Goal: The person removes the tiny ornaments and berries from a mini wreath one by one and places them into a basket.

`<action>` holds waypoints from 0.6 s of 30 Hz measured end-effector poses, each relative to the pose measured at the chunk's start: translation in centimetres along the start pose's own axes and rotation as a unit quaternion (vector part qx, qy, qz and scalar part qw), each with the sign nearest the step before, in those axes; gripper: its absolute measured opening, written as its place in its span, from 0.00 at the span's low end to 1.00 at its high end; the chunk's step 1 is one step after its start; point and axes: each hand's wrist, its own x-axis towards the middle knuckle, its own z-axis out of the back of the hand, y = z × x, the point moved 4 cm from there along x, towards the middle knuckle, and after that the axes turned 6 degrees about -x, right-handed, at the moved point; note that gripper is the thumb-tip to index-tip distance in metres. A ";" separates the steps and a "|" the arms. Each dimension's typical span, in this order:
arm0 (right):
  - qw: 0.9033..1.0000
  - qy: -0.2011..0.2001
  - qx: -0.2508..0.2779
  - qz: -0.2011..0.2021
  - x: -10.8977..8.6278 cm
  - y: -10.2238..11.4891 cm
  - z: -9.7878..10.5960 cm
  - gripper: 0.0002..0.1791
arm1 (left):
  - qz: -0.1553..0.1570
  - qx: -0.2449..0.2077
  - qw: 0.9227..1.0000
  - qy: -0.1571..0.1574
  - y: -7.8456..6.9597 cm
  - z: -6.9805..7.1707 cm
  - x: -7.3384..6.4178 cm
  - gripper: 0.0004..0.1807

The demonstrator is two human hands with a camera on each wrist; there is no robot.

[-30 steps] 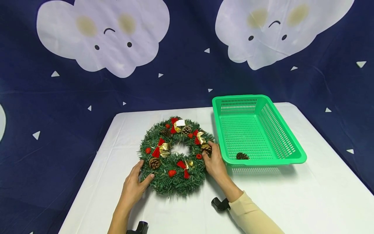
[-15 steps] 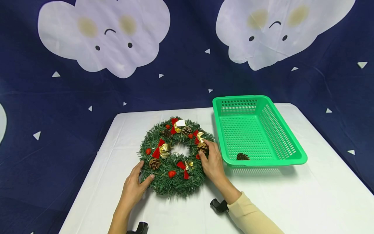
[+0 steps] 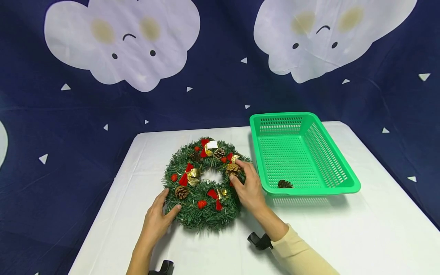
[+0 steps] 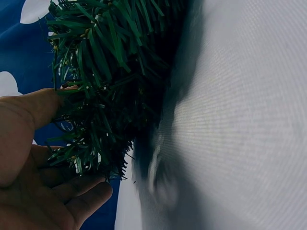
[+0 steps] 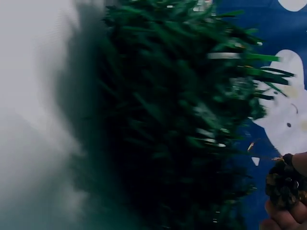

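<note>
A green wreath (image 3: 192, 183) with red bows, gold bows and pine cones lies on the white table (image 3: 326, 229). My left hand (image 3: 159, 214) holds its near left edge, thumb on top and fingers beneath, with the needles (image 4: 105, 96) against the palm. My right hand (image 3: 245, 183) pinches a pine cone (image 3: 233, 169) on the wreath's right side; that cone (image 5: 284, 184) shows at the fingertips in the right wrist view. Another pine cone (image 3: 180, 191) sits on the wreath's lower left.
A green plastic basket (image 3: 337, 164) stands to the right of the wreath, with one pine cone (image 3: 284, 184) in its near corner. Behind the table hangs a dark blue backdrop with white clouds (image 3: 120, 42).
My right hand has closed on the pine cone and shifted it up and left across the wreath. The left hand has stayed put.
</note>
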 end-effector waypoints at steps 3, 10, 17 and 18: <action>0.999 0.018 0.015 -0.022 0.2 0.3 0.5 0.29 | 0.000 0.000 1.000 0.000 0.0 0.0 0.0 0.42; 0.996 0.052 0.040 -0.057 0.5 0.8 1.7 0.29 | 0.004 0.000 1.000 0.004 0.0 0.0 0.1 0.42; 0.995 0.056 0.047 -0.063 0.9 0.8 3.4 0.29 | 0.002 0.001 1.000 0.002 0.1 0.0 0.1 0.42; 0.995 0.058 0.046 -0.067 1.0 0.7 3.6 0.29 | 0.002 0.001 1.000 0.001 0.1 0.0 0.1 0.42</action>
